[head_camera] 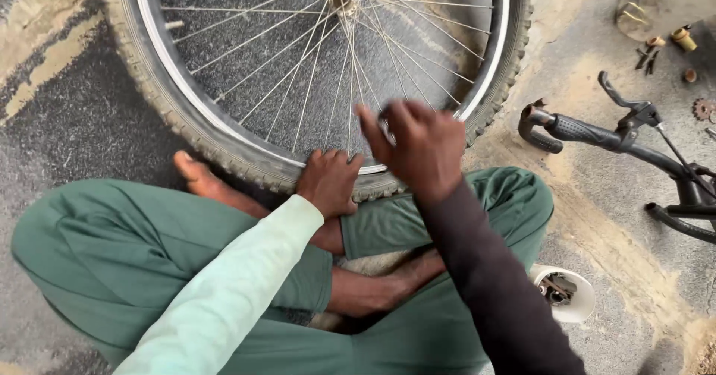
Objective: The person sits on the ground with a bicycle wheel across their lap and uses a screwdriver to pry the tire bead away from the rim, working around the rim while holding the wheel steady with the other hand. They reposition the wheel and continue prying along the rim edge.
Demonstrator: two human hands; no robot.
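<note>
Rubber tyre and metal rim make the bicycle wheel stiff but probably light. It lies on the floor before the crossed legs. Left hand presses its tyre, fingers flat; right hand above the rim pinches something small, unclear.

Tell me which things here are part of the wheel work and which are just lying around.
In use:
bicycle wheel
tyre under the left hand
spokes at the right hand

Lying about:
handlebar with brake lever
white container of small parts
small metal parts
</note>
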